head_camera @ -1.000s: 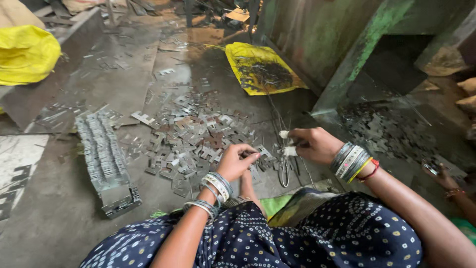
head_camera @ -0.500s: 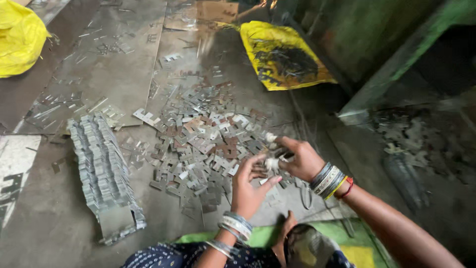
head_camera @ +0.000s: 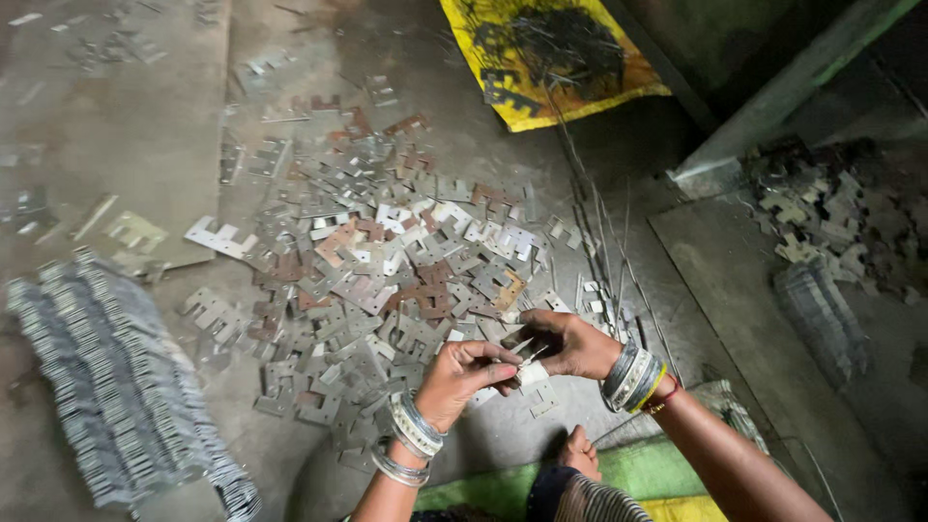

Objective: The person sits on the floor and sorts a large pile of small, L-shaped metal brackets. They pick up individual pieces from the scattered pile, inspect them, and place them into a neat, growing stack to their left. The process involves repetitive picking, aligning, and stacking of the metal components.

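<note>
- Head view is showing us sitting on the floor (head_camera: 541,425), with both hands meeting low in the middle of the picture.
- We are closing our left hand (head_camera: 464,379) around small flat metal plates (head_camera: 530,370), fingers curled tight over them, bangles on the wrist.
- We are bringing our right hand (head_camera: 561,343) against the same plates from the other side, its fingers pinching their upper edge, so both hands are gripping one small bundle between them.
- Just beyond the fingers, the loose pile of stamped plates (head_camera: 387,261) is lying spread wide over the floor, some shiny, some rusty; by our judgement most of the sorting is still waiting there.
- Well off to the left of the fingers, a long stacked row of plates (head_camera: 106,387) is lying already lined up edge to edge, which we are taking as the finished share.
- Close to the right of the fingers, thin wires (head_camera: 609,242) are running away toward a yellow sack (head_camera: 551,58) far ahead; they could be snagging a sleeve or bangle.
- Farther right, a second heap of plates (head_camera: 822,213) is lying beside a green post (head_camera: 773,97).
- Bare floor is opening just below and left of the fingers, giving us room for moving the hands; the plate edges look sharp, so we are judging that sideways sweeps need care.
</note>
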